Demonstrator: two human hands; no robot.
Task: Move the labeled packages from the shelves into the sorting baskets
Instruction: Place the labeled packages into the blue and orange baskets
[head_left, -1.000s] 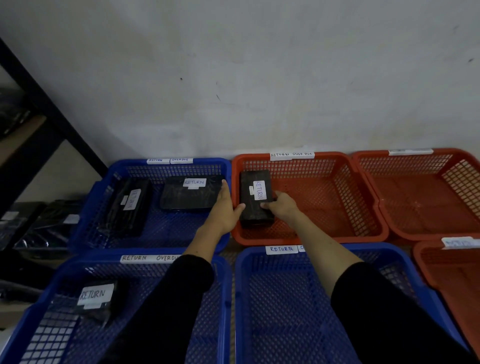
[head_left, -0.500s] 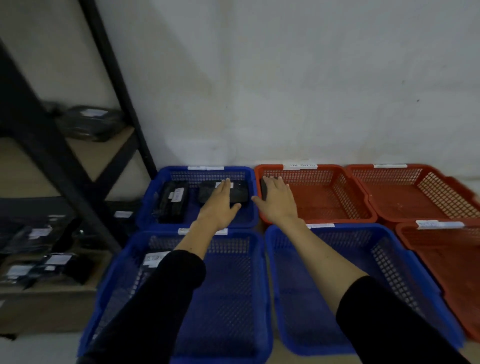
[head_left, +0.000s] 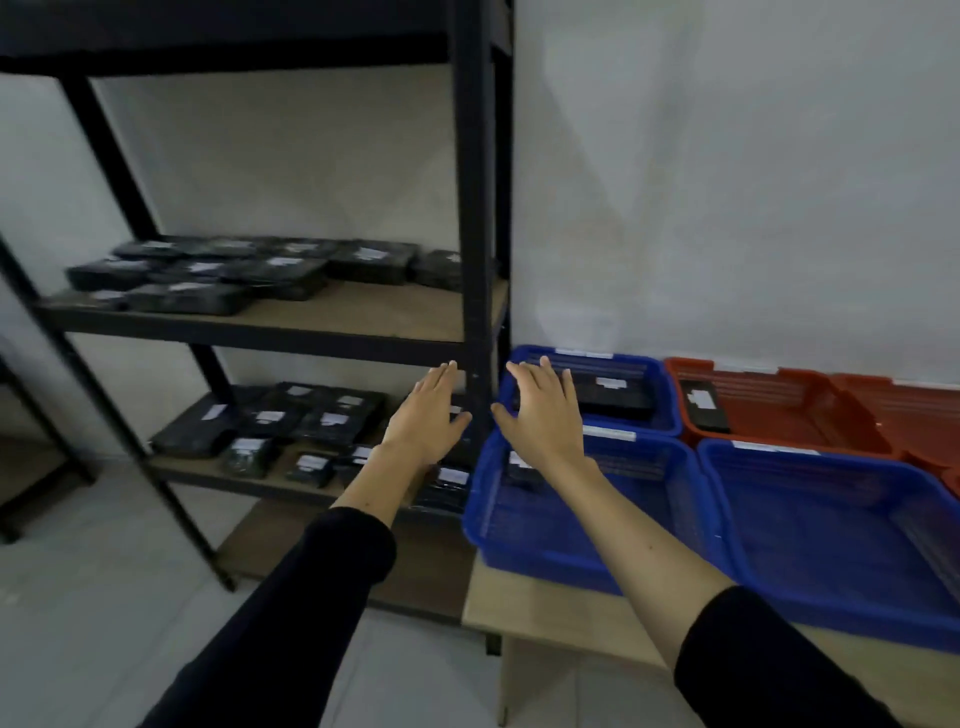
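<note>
Both my hands are raised with straight fingers and hold nothing. My left hand (head_left: 428, 415) hovers in front of the lower shelf (head_left: 249, 480), which carries several black packages (head_left: 311, 415) with white labels. My right hand (head_left: 543, 413) hangs over the near-left blue basket (head_left: 524, 540), just right of the rack's black post (head_left: 475, 208). More labeled black packages (head_left: 270, 273) lie on the middle shelf (head_left: 363, 317). The far blue basket (head_left: 660, 410) holds a black package (head_left: 613, 395), and the red basket (head_left: 810, 421) holds another black package (head_left: 701, 405).
A second blue basket (head_left: 831, 530) stands on the low wooden table (head_left: 561, 618) at the right, with another red basket (head_left: 914, 410) behind it. Pale floor tiles (head_left: 93, 597) lie at lower left. A white wall backs the rack and baskets.
My right hand let go of the package in the red basket. Both hands pulled back and swung left toward the rack, and my view turned left so the shelves show.
</note>
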